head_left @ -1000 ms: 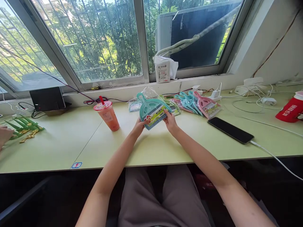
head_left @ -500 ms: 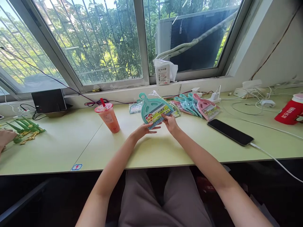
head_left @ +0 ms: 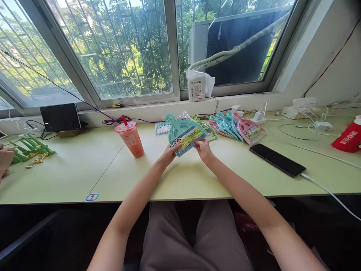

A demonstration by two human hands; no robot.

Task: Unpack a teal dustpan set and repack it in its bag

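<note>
Above the desk I hold a small teal dustpan-and-brush set [head_left: 182, 130] in clear packaging, tilted, with a yellow printed label facing me. My left hand [head_left: 168, 153] grips its lower left corner, thumb on the front and the other fingers hidden behind. My right hand [head_left: 203, 149] pinches the lower right corner, its thumb resting near the label. Behind the set lie a green packaged dustpan set [head_left: 210, 131] and another pale teal packet [head_left: 162, 128]. Farther right is a pile of teal dustpan sets [head_left: 225, 126] with a pink dustpan set [head_left: 248, 128] against it.
A red drink cup [head_left: 132, 141] with a straw stands left of my hands. On the right lie a phone [head_left: 278, 160] on a white cable, several chargers and a red bottle [head_left: 348, 135]. Another person's hand [head_left: 5, 158] is beside green pieces [head_left: 31, 148] at far left.
My left hand's fingers, stretched out under the dustpan set before, are now tucked behind it with the thumb on the front. The set has dipped slightly. The camera view has shifted a little.
</note>
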